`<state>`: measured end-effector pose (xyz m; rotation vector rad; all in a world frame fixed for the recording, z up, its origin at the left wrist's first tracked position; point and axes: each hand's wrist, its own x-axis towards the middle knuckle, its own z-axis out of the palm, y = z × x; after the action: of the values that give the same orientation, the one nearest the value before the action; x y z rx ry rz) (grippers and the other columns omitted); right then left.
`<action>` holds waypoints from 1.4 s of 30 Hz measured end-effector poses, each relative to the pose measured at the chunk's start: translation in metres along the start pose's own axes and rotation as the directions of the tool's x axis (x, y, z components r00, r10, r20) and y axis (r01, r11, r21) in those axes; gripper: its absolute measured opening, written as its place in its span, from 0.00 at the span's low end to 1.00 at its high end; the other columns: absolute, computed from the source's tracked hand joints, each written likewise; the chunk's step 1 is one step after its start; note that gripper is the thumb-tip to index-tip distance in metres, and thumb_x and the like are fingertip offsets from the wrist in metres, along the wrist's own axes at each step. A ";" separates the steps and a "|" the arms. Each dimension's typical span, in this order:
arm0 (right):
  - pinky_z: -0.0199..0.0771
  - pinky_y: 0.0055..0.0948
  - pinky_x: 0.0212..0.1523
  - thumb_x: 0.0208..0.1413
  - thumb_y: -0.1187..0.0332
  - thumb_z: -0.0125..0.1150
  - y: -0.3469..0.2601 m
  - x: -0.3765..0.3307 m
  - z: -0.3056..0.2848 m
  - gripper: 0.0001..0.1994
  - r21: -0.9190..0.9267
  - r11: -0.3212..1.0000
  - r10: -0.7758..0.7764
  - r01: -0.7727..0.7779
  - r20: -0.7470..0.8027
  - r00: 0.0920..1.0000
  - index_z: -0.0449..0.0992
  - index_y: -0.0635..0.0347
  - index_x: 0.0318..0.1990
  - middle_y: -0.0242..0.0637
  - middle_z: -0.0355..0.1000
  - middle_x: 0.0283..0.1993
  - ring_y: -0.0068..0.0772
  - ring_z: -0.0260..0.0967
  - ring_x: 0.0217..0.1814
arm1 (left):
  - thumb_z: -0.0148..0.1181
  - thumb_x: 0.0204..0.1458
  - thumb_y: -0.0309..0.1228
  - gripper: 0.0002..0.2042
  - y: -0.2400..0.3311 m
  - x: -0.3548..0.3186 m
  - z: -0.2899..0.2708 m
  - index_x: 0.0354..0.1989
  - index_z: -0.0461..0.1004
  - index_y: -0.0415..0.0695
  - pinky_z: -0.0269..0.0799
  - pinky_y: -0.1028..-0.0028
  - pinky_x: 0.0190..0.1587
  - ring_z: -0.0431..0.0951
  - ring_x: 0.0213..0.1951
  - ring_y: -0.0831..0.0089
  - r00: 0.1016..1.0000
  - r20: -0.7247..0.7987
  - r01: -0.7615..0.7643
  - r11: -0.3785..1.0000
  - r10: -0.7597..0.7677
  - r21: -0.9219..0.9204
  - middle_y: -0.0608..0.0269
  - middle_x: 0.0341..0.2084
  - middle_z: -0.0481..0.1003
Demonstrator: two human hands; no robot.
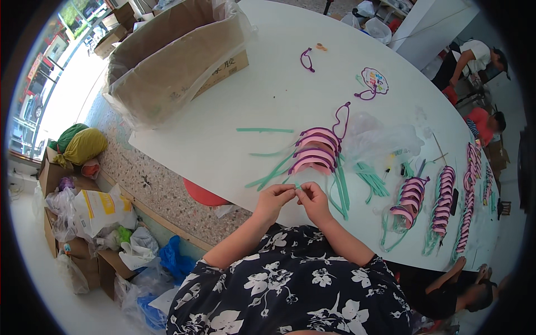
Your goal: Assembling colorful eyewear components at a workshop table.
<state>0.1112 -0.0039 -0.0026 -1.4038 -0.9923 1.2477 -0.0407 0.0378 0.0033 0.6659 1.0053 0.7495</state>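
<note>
Near the table's front edge, my left hand (273, 202) and my right hand (314, 201) meet fingertip to fingertip. Both are closed in a pinch on a light green strap (296, 186), of which only a small bit shows between the fingers. Just beyond them lies a stack of pink curved bands with purple edging (315, 155). Green straps (341, 187) trail from its sides, and a purple cord loop (341, 120) extends from its far right. One more green strap (265, 130) lies flat at the left of the stack.
A bundle of green straps (371, 178) and a clear plastic bag (385, 137) lie right of the stack. Farther right are more pink band stacks (410, 195). A plastic-lined cardboard box (223, 72) stands at the far left, a red stool (204, 192) beneath the edge. Other people sit at right.
</note>
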 end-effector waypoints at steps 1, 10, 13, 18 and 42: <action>0.70 0.19 0.30 0.58 0.69 0.60 0.000 0.001 -0.002 0.07 0.014 1.000 0.000 0.000 -0.010 1.000 0.70 0.62 0.38 0.30 0.71 0.29 0.19 0.68 0.29 | 0.63 0.52 0.23 0.12 0.001 0.000 0.000 0.44 0.75 0.31 0.74 0.77 0.46 0.78 0.40 0.72 1.000 0.017 -0.015 0.999 0.014 0.037 0.54 0.39 0.77; 0.64 0.18 0.28 0.59 0.69 0.58 -0.006 -0.004 -0.009 0.05 0.211 0.965 0.134 -0.154 0.109 0.985 0.71 0.59 0.35 0.29 0.71 0.28 0.18 0.67 0.26 | 0.63 0.50 0.24 0.08 0.003 -0.002 -0.010 0.38 0.77 0.35 0.71 0.75 0.45 0.76 0.41 0.76 0.963 0.182 -0.249 0.912 0.198 0.327 0.61 0.36 0.77; 0.65 0.18 0.29 0.58 0.68 0.60 -0.007 -0.002 -0.010 0.06 0.199 0.963 0.162 -0.181 0.107 0.981 0.71 0.59 0.35 0.29 0.71 0.28 0.18 0.67 0.27 | 0.63 0.50 0.23 0.09 0.009 -0.002 -0.007 0.39 0.76 0.34 0.71 0.76 0.45 0.76 0.40 0.77 0.979 0.151 -0.172 0.945 0.134 0.278 0.61 0.36 0.77; 0.65 0.19 0.30 0.57 0.68 0.61 -0.009 -0.002 -0.008 0.06 0.247 0.962 0.103 -0.118 0.075 0.992 0.72 0.59 0.35 0.28 0.71 0.28 0.18 0.67 0.28 | 0.60 0.54 0.23 0.12 0.005 0.000 -0.001 0.44 0.73 0.30 0.73 0.75 0.48 0.77 0.41 0.71 0.998 0.060 0.002 0.998 0.002 -0.068 0.54 0.39 0.76; 0.62 0.16 0.30 0.57 0.71 0.60 -0.007 -0.008 -0.016 0.05 -0.050 0.996 -0.076 0.077 0.022 0.997 0.72 0.62 0.34 0.25 0.68 0.27 0.13 0.61 0.29 | 0.55 0.56 0.23 0.09 -0.001 0.007 -0.002 0.45 0.75 0.38 0.75 0.74 0.43 0.77 0.40 0.72 0.979 0.196 0.126 0.929 -0.060 -0.347 0.58 0.42 0.76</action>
<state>0.1261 -0.0127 0.0058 -1.3808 -1.0887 1.1898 -0.0401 0.0431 -0.0017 0.3582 0.7018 0.7492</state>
